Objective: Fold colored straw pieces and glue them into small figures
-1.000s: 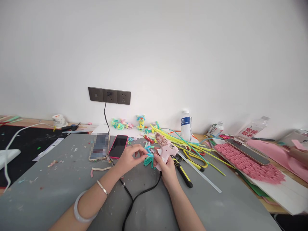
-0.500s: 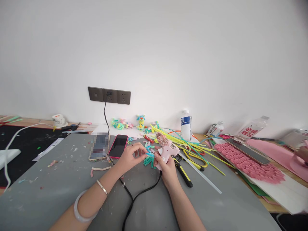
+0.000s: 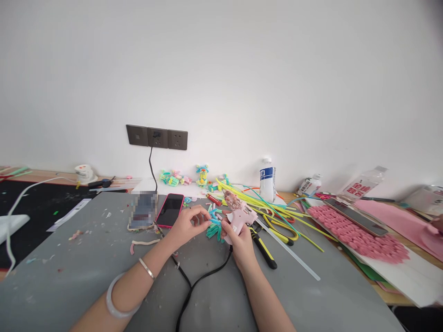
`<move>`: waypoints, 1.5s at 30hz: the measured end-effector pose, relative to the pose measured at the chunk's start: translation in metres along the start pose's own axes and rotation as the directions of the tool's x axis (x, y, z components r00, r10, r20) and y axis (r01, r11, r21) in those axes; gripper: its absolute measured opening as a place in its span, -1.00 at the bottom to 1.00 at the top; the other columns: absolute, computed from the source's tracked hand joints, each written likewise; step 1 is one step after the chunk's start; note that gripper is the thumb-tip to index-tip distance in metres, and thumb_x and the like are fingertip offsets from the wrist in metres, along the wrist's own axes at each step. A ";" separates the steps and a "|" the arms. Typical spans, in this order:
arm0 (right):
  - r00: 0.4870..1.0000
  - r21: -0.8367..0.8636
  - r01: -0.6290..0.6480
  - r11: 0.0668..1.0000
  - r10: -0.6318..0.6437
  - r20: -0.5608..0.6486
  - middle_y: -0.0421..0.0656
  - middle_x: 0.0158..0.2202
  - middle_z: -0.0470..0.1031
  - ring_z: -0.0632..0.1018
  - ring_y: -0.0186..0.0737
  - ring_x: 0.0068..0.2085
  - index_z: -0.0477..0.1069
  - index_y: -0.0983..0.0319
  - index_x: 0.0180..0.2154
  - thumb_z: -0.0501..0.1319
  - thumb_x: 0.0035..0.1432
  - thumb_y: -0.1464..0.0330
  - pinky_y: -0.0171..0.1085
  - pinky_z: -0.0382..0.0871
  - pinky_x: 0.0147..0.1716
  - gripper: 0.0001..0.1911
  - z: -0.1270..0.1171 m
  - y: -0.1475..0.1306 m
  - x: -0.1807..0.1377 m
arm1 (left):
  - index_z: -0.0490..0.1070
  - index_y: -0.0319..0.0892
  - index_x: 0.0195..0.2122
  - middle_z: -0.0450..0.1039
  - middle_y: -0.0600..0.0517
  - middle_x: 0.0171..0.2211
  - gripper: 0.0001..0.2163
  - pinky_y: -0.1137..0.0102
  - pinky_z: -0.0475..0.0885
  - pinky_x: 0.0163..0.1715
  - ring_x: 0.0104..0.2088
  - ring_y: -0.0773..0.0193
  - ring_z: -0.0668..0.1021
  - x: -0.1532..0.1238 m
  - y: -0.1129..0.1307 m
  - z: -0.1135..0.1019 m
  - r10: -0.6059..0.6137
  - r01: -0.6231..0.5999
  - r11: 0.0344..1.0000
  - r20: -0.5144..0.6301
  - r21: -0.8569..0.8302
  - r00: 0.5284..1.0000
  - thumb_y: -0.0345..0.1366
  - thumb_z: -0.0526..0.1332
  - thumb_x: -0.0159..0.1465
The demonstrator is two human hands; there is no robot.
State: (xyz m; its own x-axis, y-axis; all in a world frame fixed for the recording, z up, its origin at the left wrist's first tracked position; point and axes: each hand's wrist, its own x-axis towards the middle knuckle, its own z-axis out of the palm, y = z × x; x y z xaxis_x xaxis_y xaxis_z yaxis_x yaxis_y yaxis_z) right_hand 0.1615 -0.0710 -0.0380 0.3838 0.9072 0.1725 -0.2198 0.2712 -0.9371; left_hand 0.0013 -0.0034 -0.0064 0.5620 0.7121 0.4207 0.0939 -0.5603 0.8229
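Observation:
My right hand (image 3: 238,240) is wrapped round the grip of a pink hot glue gun (image 3: 238,213), whose black cord (image 3: 197,286) trails toward me over the grey mat. My left hand (image 3: 187,224) pinches a small blue piece (image 3: 215,222) just left of the gun. Under both hands lies a cluster of short green and blue pieces (image 3: 214,230). The left wrist wears a thin bangle and a pale bracelet.
A pink-cased phone (image 3: 170,210) lies left of my hands. To the right are a yellow-and-black tool (image 3: 263,250), a clear glue stick (image 3: 290,251), long yellow sticks (image 3: 273,207), a bottle (image 3: 267,180) and pink discs (image 3: 360,237) on a board. Another person's hand (image 3: 436,225) shows at far right.
My hands and the glue gun have barely shifted. The other person's hand at the far right has moved a little along the pink sheet.

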 end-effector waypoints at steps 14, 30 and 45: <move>0.999 -0.032 -0.003 0.999 0.004 0.042 -0.23 -0.49 0.37 0.35 -0.31 -0.54 0.45 0.29 -0.10 0.40 -0.03 0.12 -0.30 0.30 -0.57 -0.49 -0.005 0.004 0.004 | 0.48 -0.19 -0.39 0.44 0.03 -0.40 -0.94 0.48 0.33 -0.47 -0.47 0.37 0.44 0.001 -0.003 -0.003 0.086 -0.086 0.996 0.003 0.022 0.996 -0.34 0.25 0.21; 1.000 -0.022 -0.020 1.000 0.020 -0.013 -0.28 -0.57 0.35 0.34 -0.32 -0.56 0.43 0.31 -0.04 0.39 0.00 0.11 -0.32 0.25 -0.55 -0.44 -0.004 0.003 0.002 | 0.51 -0.19 -0.37 0.47 -0.02 -0.39 -0.89 0.45 0.47 -0.40 -0.37 0.28 0.52 0.001 -0.010 -0.007 0.077 -0.082 0.995 -0.090 -0.050 0.993 -0.27 0.26 0.24; 0.963 0.096 -0.106 0.990 0.078 0.260 -0.40 -0.72 0.12 0.15 -0.47 -0.72 0.40 0.29 -0.25 0.16 0.21 -0.04 -0.40 0.01 -0.69 -0.52 -0.003 -0.001 -0.006 | 0.52 -0.19 -0.39 0.50 0.03 -0.40 -0.94 0.52 0.33 -0.57 -0.51 0.38 0.46 0.006 -0.027 -0.025 0.089 -0.065 0.995 -0.409 0.073 0.908 -0.33 0.28 0.20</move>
State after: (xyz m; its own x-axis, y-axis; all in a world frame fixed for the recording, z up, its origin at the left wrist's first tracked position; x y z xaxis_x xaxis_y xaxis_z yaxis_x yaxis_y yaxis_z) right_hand 0.1623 -0.0777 -0.0390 0.1194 0.9778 0.1720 -0.3445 0.2032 -0.9165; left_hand -0.0184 0.0268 -0.0163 0.1829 0.7699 0.6113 0.1167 -0.6344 0.7641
